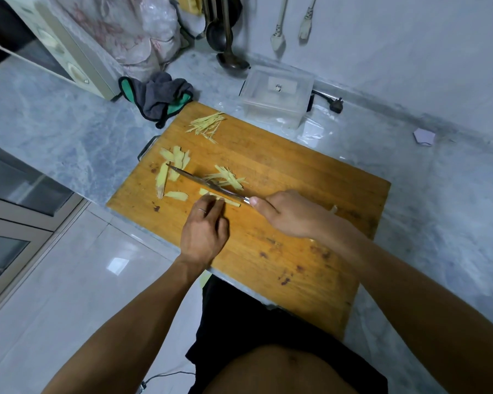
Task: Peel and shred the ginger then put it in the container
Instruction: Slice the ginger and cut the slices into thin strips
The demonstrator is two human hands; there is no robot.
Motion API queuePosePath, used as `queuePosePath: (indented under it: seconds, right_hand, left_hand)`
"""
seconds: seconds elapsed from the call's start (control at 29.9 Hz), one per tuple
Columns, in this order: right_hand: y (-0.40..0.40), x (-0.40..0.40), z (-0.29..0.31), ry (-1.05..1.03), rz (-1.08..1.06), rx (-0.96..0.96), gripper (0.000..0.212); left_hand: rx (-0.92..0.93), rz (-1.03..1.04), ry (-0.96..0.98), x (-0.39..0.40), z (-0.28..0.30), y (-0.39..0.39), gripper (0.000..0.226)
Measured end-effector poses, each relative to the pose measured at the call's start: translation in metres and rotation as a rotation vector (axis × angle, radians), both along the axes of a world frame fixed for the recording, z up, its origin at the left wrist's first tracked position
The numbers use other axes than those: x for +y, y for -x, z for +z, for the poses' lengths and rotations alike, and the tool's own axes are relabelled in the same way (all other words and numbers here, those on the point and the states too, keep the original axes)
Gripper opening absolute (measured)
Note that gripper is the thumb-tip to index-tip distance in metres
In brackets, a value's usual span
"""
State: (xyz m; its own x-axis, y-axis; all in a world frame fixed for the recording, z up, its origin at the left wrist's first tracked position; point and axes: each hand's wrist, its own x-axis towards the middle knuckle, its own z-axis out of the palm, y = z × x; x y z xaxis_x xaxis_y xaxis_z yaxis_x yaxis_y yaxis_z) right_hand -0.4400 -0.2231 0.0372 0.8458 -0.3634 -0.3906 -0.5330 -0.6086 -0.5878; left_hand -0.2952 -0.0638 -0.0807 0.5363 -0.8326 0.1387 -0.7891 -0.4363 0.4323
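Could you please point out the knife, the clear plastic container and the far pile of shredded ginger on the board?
knife point(202, 182): head view, middle of the blade.
clear plastic container point(271, 110): head view, its near front wall.
far pile of shredded ginger point(207, 125): head view, centre of the strips.

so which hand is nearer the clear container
Right. The right hand, gripping the knife, sits below the clear container; the left hand is farther down-left, on the ginger slice.
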Motion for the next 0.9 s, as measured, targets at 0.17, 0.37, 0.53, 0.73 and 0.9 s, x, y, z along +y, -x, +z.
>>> queuePosePath:
  seconds: [0.17,0.37,0.53,0.73,0.9]
  right_hand:
    - [-0.0006,0.0064,0.0017,-0.006,0.031,0.026,0.062]
    - [0.0027,0.0087,-0.0010,-0.010,0.024,0.002,0.060]
    - [0.0011,0.0096,-0.0052,0.004,0.017,0.007,0.060]
    - [0.0013,0.0072,-0.0071,0.005,0.024,0.004,0.061]
    - [0.0003,0.0069,-0.0067,0.004,0.029,0.023,0.060]
  left_hand:
    - [-0.003,0.022,0.035,0.0000,0.0000,0.0019,0.039]
    - [-0.017,0.014,0.061,-0.0002,0.0001,0.0018,0.037]
    - [-0.007,0.017,0.061,-0.0002,0.0006,0.0020,0.038]
    - [-0.002,0.019,0.062,-0.0007,0.0004,0.0021,0.037]
    - [-0.002,0.014,0.068,-0.0013,0.0016,0.0017,0.036]
